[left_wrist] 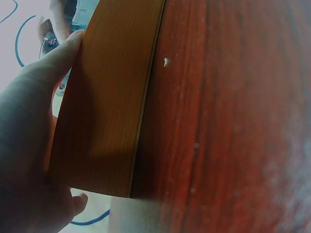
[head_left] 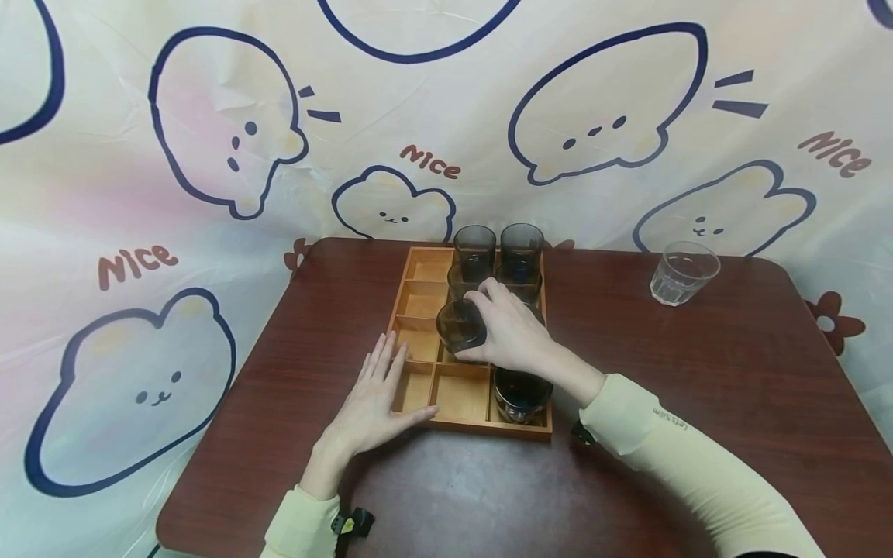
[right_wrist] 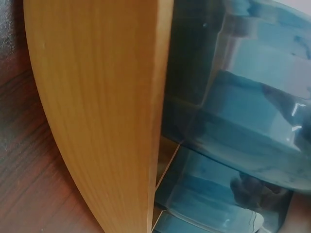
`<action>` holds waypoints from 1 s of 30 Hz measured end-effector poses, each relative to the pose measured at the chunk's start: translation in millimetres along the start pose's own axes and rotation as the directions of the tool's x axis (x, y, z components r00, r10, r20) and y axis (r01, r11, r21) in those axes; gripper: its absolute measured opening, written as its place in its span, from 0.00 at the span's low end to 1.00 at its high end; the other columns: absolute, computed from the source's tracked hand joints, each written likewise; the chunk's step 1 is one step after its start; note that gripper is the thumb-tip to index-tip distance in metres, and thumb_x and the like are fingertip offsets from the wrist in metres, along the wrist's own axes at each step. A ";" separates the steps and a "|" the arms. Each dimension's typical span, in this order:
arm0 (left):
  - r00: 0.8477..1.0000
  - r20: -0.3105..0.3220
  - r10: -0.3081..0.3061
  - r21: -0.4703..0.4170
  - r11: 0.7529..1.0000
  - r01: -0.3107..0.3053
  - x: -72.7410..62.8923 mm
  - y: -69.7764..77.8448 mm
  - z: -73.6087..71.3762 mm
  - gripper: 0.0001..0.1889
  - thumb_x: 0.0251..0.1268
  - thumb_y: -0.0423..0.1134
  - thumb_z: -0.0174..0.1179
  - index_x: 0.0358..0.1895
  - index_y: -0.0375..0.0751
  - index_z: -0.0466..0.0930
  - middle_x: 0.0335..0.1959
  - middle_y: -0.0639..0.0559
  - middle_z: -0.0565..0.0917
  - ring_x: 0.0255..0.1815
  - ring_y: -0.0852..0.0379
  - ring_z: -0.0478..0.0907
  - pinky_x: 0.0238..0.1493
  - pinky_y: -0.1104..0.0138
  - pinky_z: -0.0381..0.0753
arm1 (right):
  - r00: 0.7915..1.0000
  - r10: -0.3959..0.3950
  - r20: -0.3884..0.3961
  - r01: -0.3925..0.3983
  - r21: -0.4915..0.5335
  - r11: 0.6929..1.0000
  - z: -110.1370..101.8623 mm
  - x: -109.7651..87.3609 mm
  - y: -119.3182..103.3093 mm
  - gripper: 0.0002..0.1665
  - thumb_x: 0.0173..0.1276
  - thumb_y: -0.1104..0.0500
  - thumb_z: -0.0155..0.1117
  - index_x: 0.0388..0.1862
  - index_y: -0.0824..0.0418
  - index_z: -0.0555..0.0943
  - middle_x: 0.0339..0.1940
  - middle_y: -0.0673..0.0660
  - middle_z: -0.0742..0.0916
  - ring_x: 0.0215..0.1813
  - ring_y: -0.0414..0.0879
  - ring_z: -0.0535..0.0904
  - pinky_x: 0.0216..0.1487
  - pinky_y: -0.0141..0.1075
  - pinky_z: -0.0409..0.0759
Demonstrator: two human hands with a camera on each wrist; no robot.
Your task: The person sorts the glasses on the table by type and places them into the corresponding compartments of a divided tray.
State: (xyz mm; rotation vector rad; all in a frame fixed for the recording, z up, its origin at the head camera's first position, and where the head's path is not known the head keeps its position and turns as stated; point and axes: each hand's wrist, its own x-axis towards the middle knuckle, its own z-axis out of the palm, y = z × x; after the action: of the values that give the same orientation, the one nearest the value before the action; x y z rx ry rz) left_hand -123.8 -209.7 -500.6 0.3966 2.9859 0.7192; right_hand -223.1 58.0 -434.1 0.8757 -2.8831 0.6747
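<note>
My right hand grips a dark tinted glass, which is tilted over the middle of a divided wooden box. At the box's front left corner, my left hand rests with fingers straight along the left side and thumb at the front edge. The left wrist view shows that hand against the box's outer wall. More dark glasses stand in the box, including a back glass and a front right glass; others are partly hidden by my right hand. Close up, the right wrist view has tinted glass beside the wooden wall.
A clear glass stands apart on the dark red-brown table, towards the back right. Bare compartments run down the box's left side. A patterned cloth hangs behind the table.
</note>
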 end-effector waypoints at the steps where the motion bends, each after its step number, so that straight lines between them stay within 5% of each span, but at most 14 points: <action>1: 1.000 0.001 -0.002 0.000 1.000 0.002 -0.1 0.1 -0.1 0.64 0.63 0.70 0.72 0.91 0.39 0.48 0.94 0.38 0.42 0.96 0.37 0.36 0.93 0.37 0.46 | 1.000 0.004 0.004 -0.004 -0.004 1.000 -0.3 0.1 -0.7 0.57 0.53 0.38 0.92 0.76 0.61 0.78 0.62 0.59 0.80 0.56 0.54 0.79 0.54 0.49 0.86; 13: 1.000 -0.001 -0.010 0.004 1.000 0.010 -1.4 0.3 -0.8 0.64 0.64 0.70 0.72 0.91 0.39 0.48 0.94 0.38 0.41 0.96 0.37 0.36 0.93 0.37 0.46 | 0.999 0.025 0.043 -0.014 -0.228 0.973 -7.1 1.4 -15.7 0.61 0.54 0.32 0.89 0.76 0.66 0.77 0.65 0.65 0.84 0.67 0.60 0.82 0.67 0.52 0.88; 21: 1.000 0.006 -0.012 -0.005 1.000 0.012 0.2 1.7 -2.0 0.64 0.64 0.70 0.72 0.91 0.39 0.48 0.94 0.38 0.41 0.96 0.38 0.36 0.92 0.37 0.46 | 0.997 0.062 0.041 -0.056 -0.143 0.988 -10.3 -0.6 -16.3 0.60 0.54 0.37 0.91 0.77 0.67 0.77 0.68 0.66 0.83 0.69 0.61 0.81 0.68 0.55 0.88; 30: 1.000 0.012 -0.008 -0.008 1.000 0.008 -0.8 1.3 -1.6 0.64 0.64 0.70 0.72 0.91 0.39 0.47 0.94 0.38 0.41 0.96 0.37 0.36 0.92 0.36 0.46 | 1.000 0.000 -0.001 0.000 0.116 0.993 -30.0 -13.2 -2.4 0.53 0.65 0.42 0.85 0.81 0.61 0.73 0.73 0.67 0.79 0.71 0.61 0.80 0.69 0.57 0.87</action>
State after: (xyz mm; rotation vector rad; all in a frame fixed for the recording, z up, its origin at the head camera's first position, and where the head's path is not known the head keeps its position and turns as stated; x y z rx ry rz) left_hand -122.8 -209.5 -498.7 0.3867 2.9706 0.7250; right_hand -212.9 75.7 -408.4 0.8870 -2.8674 0.8502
